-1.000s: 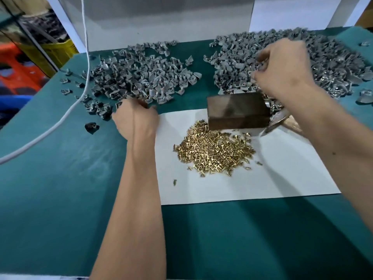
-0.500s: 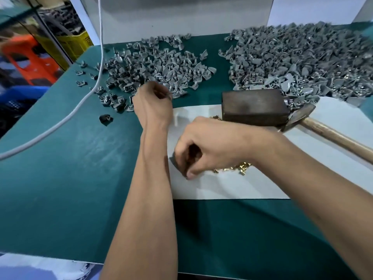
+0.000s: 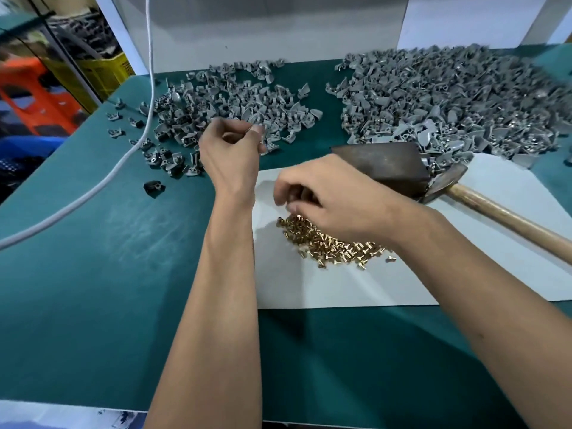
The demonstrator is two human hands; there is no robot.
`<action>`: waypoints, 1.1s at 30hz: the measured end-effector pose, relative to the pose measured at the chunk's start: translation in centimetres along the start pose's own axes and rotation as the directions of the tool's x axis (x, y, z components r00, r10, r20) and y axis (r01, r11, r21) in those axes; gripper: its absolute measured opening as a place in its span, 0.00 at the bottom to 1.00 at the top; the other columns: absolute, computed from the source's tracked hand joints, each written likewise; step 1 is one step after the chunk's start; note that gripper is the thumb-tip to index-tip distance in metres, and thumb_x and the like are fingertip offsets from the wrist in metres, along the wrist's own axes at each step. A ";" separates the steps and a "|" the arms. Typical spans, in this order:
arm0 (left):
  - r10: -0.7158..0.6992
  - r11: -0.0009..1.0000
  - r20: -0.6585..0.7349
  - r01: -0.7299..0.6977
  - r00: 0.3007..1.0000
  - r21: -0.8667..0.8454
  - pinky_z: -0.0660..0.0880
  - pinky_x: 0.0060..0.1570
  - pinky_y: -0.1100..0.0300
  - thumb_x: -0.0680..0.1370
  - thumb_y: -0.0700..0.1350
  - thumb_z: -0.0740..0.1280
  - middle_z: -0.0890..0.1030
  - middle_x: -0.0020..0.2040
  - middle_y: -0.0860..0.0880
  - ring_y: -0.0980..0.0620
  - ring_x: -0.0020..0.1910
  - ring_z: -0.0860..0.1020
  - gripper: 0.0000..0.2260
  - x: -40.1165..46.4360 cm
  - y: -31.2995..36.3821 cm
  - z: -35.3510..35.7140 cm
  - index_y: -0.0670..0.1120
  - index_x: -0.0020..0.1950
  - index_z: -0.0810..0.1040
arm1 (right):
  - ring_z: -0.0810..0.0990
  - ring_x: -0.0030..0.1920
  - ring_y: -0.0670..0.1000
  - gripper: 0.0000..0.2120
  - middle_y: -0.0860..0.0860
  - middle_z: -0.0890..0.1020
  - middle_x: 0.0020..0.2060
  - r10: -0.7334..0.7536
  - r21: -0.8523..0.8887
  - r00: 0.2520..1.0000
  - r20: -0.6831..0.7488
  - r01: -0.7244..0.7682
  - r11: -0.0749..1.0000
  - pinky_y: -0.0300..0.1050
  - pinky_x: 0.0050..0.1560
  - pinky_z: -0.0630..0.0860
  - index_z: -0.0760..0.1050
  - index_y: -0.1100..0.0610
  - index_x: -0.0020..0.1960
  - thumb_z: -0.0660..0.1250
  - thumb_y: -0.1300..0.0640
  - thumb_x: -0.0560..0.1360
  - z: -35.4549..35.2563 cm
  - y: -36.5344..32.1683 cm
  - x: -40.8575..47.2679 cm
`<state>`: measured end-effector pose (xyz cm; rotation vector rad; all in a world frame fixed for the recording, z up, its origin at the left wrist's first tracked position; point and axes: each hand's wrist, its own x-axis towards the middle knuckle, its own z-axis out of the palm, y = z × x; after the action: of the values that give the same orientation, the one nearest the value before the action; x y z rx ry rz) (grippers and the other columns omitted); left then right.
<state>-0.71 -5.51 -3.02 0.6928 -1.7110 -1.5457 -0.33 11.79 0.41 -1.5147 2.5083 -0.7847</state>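
Observation:
My left hand [image 3: 230,153] hovers at the near edge of the left pile of grey plastic parts [image 3: 235,97], fingers curled round a small grey part that is mostly hidden in the palm. My right hand [image 3: 334,199] is just above the heap of small brass rivets [image 3: 334,244] on the white sheet [image 3: 340,286]. Its fingertips are pinched together as if on one rivet, which I can barely see. A larger pile of grey parts [image 3: 448,100] lies at the back right.
A dark metal block [image 3: 380,162] sits on the sheet behind my right hand, with a hammer [image 3: 510,221] lying beside it, handle toward the right. A white cable [image 3: 148,88] crosses the green mat [image 3: 93,243] at left. One dark part [image 3: 153,187] lies alone. A white panel [image 3: 263,32] closes the back.
My right hand came from the right grey pile down to the brass rivets and now lifts slightly off them. My left hand rose from the left grey pile with its fingers curled.

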 end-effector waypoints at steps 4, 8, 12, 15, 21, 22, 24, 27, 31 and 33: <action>-0.006 0.958 0.269 0.083 0.963 -0.276 0.82 0.45 0.52 0.78 0.29 0.69 0.85 0.47 0.36 0.48 0.37 0.82 0.07 -2.8 1.6 2.3 0.40 0.46 0.77 | 0.83 0.42 0.41 0.07 0.45 0.85 0.42 0.093 0.114 0.956 -0.279 -0.064 0.991 0.36 0.47 0.79 0.83 0.54 0.52 0.68 0.63 0.79 -1.8 2.3 -1.8; 0.069 0.954 0.453 0.074 0.889 -0.292 0.82 0.44 0.53 0.77 0.29 0.70 0.86 0.47 0.38 0.48 0.38 0.83 0.05 -5.3 1.9 4.4 0.37 0.49 0.80 | 0.86 0.38 0.49 0.06 0.51 0.85 0.38 0.234 0.328 0.828 -0.509 -0.064 0.942 0.44 0.42 0.84 0.83 0.59 0.51 0.70 0.67 0.78 -2.9 4.9 -4.3; 0.134 0.952 0.559 0.050 0.818 -0.302 0.84 0.45 0.55 0.77 0.31 0.72 0.87 0.46 0.38 0.46 0.40 0.85 0.05 -7.2 2.1 5.8 0.37 0.50 0.82 | 0.85 0.43 0.47 0.07 0.45 0.85 0.41 0.288 0.335 0.689 -0.665 -0.069 0.940 0.45 0.48 0.82 0.84 0.52 0.49 0.74 0.63 0.75 -3.2 6.4 -6.3; 0.129 0.964 0.600 0.043 0.789 -0.264 0.84 0.44 0.57 0.76 0.30 0.73 0.87 0.43 0.40 0.46 0.40 0.86 0.06 -8.0 2.3 6.3 0.39 0.50 0.84 | 0.85 0.44 0.47 0.10 0.45 0.87 0.41 0.348 0.410 0.633 -0.691 -0.053 0.910 0.47 0.49 0.82 0.84 0.46 0.47 0.75 0.62 0.74 -3.0 6.6 -6.6; 0.135 0.975 0.605 0.005 0.785 -0.224 0.83 0.48 0.54 0.75 0.28 0.71 0.87 0.45 0.40 0.46 0.43 0.86 0.09 -8.3 2.0 6.6 0.39 0.51 0.84 | 0.87 0.43 0.49 0.07 0.49 0.87 0.42 0.445 0.523 0.579 -0.683 -0.037 0.851 0.46 0.48 0.83 0.86 0.57 0.50 0.73 0.65 0.74 -2.1 6.9 -6.1; 0.134 0.974 0.604 0.009 0.785 -0.227 0.83 0.49 0.54 0.75 0.28 0.71 0.87 0.45 0.40 0.46 0.43 0.86 0.09 -8.3 2.0 6.6 0.39 0.51 0.85 | 0.87 0.44 0.48 0.07 0.49 0.87 0.42 0.452 0.518 0.570 -0.686 -0.053 0.854 0.49 0.50 0.83 0.86 0.55 0.50 0.73 0.64 0.74 -2.1 6.9 -6.0; 0.135 0.970 0.607 0.020 0.783 -0.241 0.83 0.47 0.56 0.75 0.28 0.71 0.87 0.45 0.40 0.46 0.42 0.86 0.09 -8.4 1.9 6.7 0.40 0.50 0.85 | 0.86 0.46 0.47 0.08 0.47 0.87 0.42 0.469 0.517 0.551 -0.690 -0.078 0.852 0.51 0.53 0.83 0.86 0.52 0.49 0.74 0.62 0.74 -1.9 6.8 -5.9; 0.150 0.967 0.595 0.009 0.790 -0.255 0.83 0.50 0.53 0.75 0.28 0.73 0.87 0.45 0.40 0.44 0.44 0.87 0.09 -8.6 1.7 7.0 0.42 0.48 0.85 | 0.86 0.46 0.46 0.08 0.45 0.87 0.42 0.490 0.530 0.525 -0.696 -0.085 0.844 0.53 0.53 0.83 0.85 0.48 0.48 0.73 0.61 0.75 -1.6 6.7 -5.8; 0.150 0.964 0.573 0.010 0.806 -0.267 0.84 0.52 0.49 0.74 0.29 0.74 0.87 0.46 0.39 0.42 0.46 0.86 0.08 -9.0 1.4 7.4 0.39 0.50 0.85 | 0.86 0.45 0.47 0.06 0.46 0.87 0.43 0.517 0.532 0.516 -0.683 -0.135 0.836 0.54 0.52 0.83 0.85 0.52 0.50 0.72 0.60 0.76 -1.4 6.9 -5.8; 0.150 0.966 0.559 -0.001 0.815 -0.258 0.83 0.55 0.44 0.73 0.29 0.74 0.87 0.46 0.39 0.40 0.47 0.86 0.09 -9.2 1.3 7.6 0.39 0.49 0.85 | 0.86 0.46 0.48 0.06 0.48 0.87 0.43 0.529 0.532 0.523 -0.668 -0.162 0.831 0.55 0.53 0.83 0.86 0.56 0.51 0.71 0.61 0.77 -1.5 6.9 -5.8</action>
<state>-1.17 6.50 -3.34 0.0064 -1.8799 -2.0017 -3.46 19.84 -2.64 -0.4521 2.7189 -2.1128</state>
